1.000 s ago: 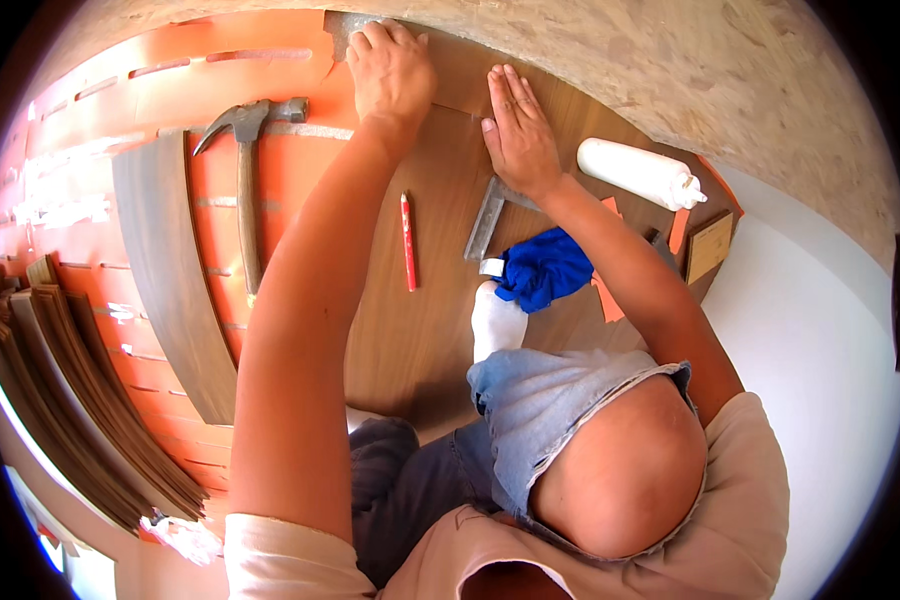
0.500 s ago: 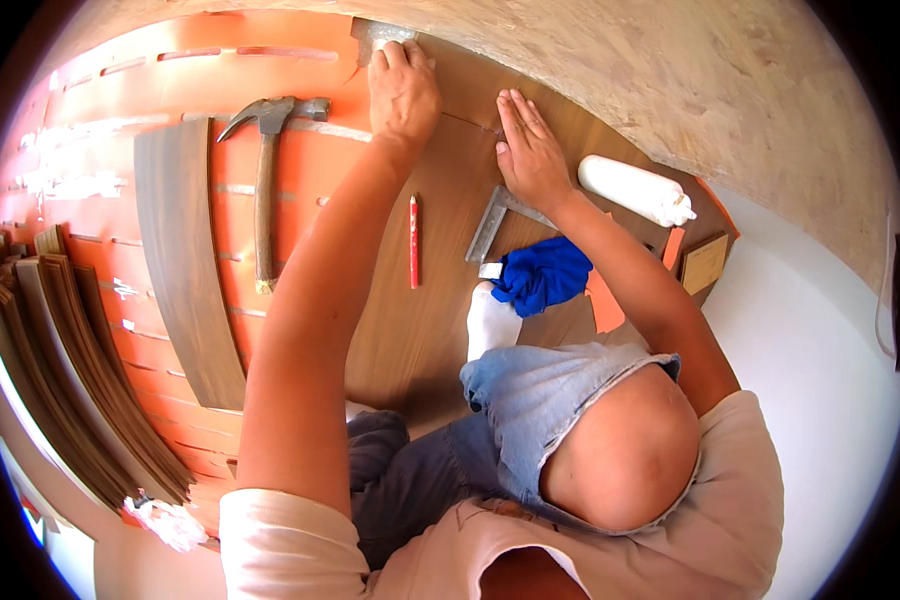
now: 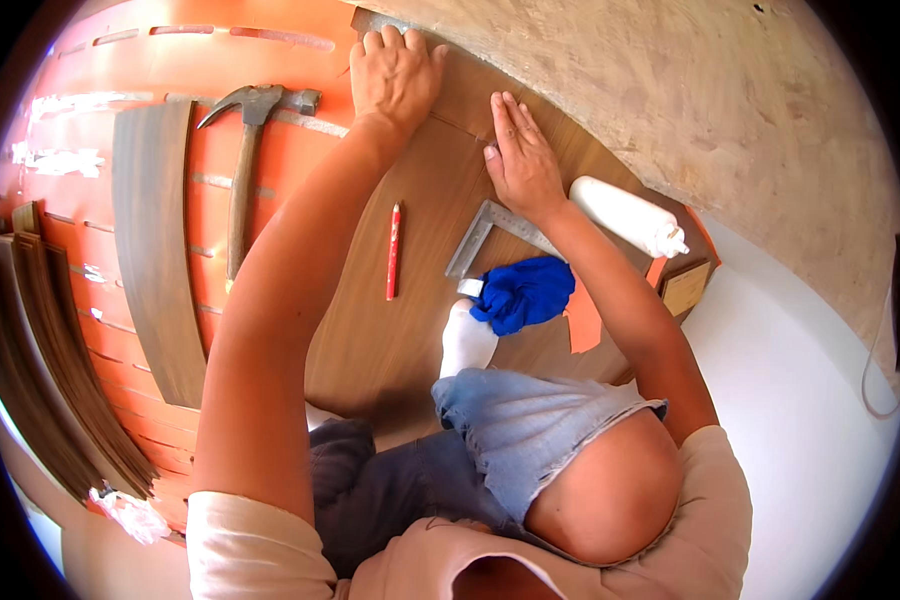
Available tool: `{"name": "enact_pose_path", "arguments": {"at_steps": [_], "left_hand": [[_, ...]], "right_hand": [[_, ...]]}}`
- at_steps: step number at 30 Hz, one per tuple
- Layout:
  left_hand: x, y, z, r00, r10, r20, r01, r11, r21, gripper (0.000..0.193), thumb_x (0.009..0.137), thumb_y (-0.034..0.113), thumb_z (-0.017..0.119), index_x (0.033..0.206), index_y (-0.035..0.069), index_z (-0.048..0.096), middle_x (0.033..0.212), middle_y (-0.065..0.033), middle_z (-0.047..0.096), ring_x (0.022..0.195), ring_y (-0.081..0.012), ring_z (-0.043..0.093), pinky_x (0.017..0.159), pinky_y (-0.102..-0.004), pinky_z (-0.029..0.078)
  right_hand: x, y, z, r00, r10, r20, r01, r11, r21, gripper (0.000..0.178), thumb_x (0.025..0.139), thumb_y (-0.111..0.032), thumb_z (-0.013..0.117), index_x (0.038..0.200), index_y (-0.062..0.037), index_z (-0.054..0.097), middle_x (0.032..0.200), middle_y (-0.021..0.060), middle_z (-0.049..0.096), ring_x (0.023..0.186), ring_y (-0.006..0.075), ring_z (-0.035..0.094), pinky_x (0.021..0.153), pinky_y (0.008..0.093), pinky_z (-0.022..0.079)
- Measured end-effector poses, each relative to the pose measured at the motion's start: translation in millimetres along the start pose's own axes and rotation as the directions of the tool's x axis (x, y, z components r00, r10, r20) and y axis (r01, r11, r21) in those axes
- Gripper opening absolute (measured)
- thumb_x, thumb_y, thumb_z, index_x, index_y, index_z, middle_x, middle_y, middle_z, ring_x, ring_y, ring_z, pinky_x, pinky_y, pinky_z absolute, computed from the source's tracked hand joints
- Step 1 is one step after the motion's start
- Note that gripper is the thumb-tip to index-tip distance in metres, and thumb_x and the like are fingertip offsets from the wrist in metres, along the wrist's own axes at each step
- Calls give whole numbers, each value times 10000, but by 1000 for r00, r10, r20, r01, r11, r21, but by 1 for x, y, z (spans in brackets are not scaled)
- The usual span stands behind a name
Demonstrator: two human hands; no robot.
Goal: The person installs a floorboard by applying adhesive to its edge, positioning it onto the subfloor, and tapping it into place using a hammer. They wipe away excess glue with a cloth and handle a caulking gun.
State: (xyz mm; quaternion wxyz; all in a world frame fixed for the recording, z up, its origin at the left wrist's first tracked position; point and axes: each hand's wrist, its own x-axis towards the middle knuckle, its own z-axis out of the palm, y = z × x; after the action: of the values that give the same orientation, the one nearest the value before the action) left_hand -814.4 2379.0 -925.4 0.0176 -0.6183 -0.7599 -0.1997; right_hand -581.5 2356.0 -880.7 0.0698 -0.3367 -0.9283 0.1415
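Head view finds your left hand (image 3: 398, 85) curled at the end plank (image 3: 467, 92) by the laid flooring's (image 3: 365, 345) far edge, grip undeterminable, your right hand (image 3: 523, 160) flat, visibly holding nothing, orange underlay (image 3: 295, 165) uncovered, stacked planks (image 3: 65, 350) unlaid.

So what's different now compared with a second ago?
The left hand has opened out slightly, its thumb spread further to the right. More of the metal square shows beside the right hand. Nothing visible was picked up or let go. The hammer, red pencil, white bottle and blue cloth stayed put; the view itself shifted.
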Motion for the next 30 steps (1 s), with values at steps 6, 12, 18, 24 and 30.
{"name": "enact_pose_path", "arguments": {"at_steps": [6, 12, 18, 24, 30], "left_hand": [[6, -5, 9, 996, 31, -89, -38, 996, -76, 337, 988, 375, 647, 882, 55, 666, 889, -116, 671, 883, -323, 643, 782, -454, 497], [10, -8, 1, 983, 70, -169, -85, 993, -83, 273, 1005, 282, 569, 971, 29, 667, 967, -179, 673, 908, -335, 652, 786, -459, 526], [17, -10, -6, 985, 25, 169, -23, 1000, -12, 318, 1008, 287, 538, 929, 50, 734, 932, -169, 732, 882, -335, 677, 764, -478, 519], [19, -15, 5, 986, 107, 128, -105, 994, -18, 296, 988, 234, 522, 874, 59, 731, 847, -156, 734, 841, -333, 687, 735, -473, 512], [24, -19, 5, 968, 235, 89, -235, 972, -11, 300, 981, 231, 525, 829, 61, 719, 831, -169, 727, 829, -329, 687, 756, -476, 513]], "right_hand": [[-2, 0, 5, 999, -26, -25, 26, 1000, -1, 644, 997, -127, 560, 1552, 116, 341, 1579, 251, 456, 1494, 399, 411, 1251, 503, 315], [19, 12, 6, 992, -50, -116, 56, 997, 50, 525, 989, -83, 554, 1499, 27, 494, 1465, 197, 594, 1414, 345, 525, 1201, 473, 407], [38, 21, 5, 990, 1, -144, 14, 995, 101, 493, 988, -89, 616, 1476, -56, 557, 1434, 138, 634, 1381, 298, 563, 1176, 449, 444], [39, 21, 12, 990, -16, -137, 28, 995, 91, 499, 1000, -82, 622, 1492, -54, 542, 1464, 131, 615, 1393, 300, 551, 1184, 453, 432], [44, 21, 10, 992, -21, -123, 32, 996, 85, 512, 1015, -103, 607, 1510, -19, 505, 1477, 155, 597, 1406, 319, 534, 1205, 455, 403]]}}
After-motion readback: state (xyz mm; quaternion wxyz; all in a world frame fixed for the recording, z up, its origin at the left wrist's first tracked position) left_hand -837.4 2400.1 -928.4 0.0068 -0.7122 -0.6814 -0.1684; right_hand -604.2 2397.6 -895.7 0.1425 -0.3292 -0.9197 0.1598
